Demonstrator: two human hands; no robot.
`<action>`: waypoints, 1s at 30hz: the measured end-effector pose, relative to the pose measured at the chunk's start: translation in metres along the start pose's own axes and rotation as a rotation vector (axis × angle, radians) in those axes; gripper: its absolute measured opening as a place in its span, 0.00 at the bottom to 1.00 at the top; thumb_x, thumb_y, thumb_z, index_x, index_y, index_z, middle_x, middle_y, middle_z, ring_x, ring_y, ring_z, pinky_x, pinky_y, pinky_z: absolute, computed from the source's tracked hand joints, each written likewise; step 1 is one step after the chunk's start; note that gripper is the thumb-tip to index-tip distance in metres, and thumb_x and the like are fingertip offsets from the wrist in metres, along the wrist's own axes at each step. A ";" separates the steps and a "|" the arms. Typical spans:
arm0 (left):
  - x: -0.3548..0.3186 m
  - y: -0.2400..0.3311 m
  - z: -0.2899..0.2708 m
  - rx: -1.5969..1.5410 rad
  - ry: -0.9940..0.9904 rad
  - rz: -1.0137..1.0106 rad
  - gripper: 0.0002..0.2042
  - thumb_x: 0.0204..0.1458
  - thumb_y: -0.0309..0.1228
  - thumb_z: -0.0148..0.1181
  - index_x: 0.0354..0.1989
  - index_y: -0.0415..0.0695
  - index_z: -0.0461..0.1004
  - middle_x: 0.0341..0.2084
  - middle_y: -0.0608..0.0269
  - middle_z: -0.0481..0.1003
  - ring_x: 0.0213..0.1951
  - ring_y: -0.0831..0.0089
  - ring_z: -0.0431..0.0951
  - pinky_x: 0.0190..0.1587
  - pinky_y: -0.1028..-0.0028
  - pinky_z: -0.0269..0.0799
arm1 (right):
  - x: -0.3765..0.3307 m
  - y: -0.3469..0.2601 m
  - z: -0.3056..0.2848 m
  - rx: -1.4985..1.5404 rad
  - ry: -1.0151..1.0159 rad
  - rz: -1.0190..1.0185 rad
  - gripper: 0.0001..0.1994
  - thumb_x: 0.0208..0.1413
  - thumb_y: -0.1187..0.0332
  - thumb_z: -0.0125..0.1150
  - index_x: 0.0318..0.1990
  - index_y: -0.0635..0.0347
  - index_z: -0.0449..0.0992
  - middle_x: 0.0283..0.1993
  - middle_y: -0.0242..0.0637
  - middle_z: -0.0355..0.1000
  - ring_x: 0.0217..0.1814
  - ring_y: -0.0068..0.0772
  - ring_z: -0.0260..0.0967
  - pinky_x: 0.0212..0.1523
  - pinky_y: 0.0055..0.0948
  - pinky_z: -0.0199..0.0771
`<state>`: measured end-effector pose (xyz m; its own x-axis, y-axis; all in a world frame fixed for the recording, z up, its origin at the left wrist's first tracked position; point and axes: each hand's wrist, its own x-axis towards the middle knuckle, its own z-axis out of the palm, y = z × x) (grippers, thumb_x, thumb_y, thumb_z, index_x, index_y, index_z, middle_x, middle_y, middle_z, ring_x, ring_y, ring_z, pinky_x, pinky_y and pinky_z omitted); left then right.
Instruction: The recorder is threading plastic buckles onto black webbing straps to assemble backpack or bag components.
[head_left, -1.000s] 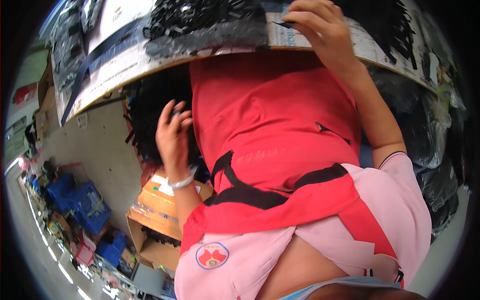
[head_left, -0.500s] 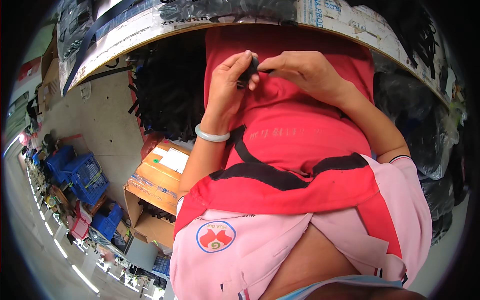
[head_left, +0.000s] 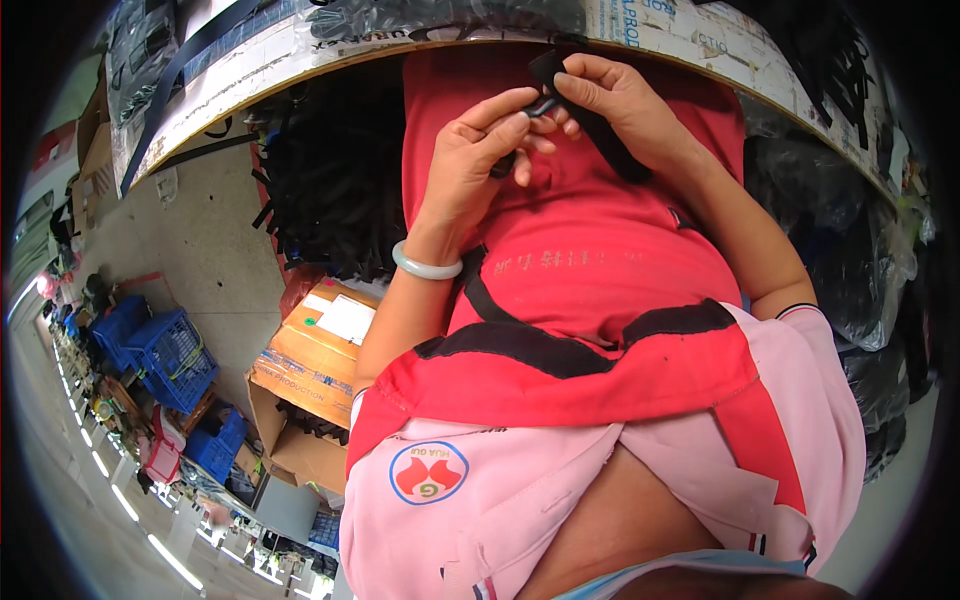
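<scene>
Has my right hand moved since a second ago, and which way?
Yes. Your right hand has come back toward you: it was over the table, and now is on the near side of its edge.

Table edge [head_left: 700,58] ahead, room above red apron [head_left: 570,225], seemingly straps [head_left: 335,190] crowding left

The fisheye head camera looks steeply down the wearer's front: the pink shirt [head_left: 520,500] lies close, the left hand [head_left: 472,150] and right hand [head_left: 635,118] farther off near the upper edge, and the wide field reaches the concrete floor [head_left: 215,225] at left.
</scene>
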<state>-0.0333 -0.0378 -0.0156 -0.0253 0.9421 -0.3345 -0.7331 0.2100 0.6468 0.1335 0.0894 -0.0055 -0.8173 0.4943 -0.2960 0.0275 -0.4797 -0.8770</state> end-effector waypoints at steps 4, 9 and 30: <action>0.009 -0.010 0.004 0.079 0.086 0.068 0.14 0.57 0.24 0.57 0.50 0.33 0.72 0.34 0.50 0.79 0.28 0.71 0.79 0.20 0.82 0.69 | 0.003 0.014 -0.003 0.238 0.007 0.072 0.12 0.61 0.59 0.57 0.38 0.59 0.74 0.31 0.29 0.74 0.29 0.14 0.69 0.34 0.15 0.71; 0.017 -0.018 0.003 0.183 0.181 0.119 0.09 0.55 0.25 0.59 0.43 0.33 0.76 0.27 0.57 0.79 0.20 0.78 0.75 0.18 0.82 0.67 | 0.001 0.020 -0.001 0.310 0.011 0.104 0.12 0.61 0.60 0.57 0.41 0.60 0.74 0.30 0.29 0.74 0.27 0.13 0.68 0.32 0.14 0.70; 0.018 -0.016 0.002 1.160 0.250 0.609 0.08 0.44 0.21 0.64 0.35 0.38 0.78 0.22 0.60 0.75 0.23 0.73 0.74 0.27 0.76 0.69 | -0.010 -0.007 0.016 -0.219 0.164 0.185 0.08 0.57 0.66 0.58 0.34 0.62 0.73 0.23 0.33 0.72 0.20 0.17 0.68 0.20 0.16 0.69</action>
<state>-0.0210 -0.0233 -0.0307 -0.3549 0.9176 0.1792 0.4354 -0.0074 0.9002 0.1327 0.0760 0.0097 -0.6838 0.5322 -0.4993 0.3043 -0.4139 -0.8579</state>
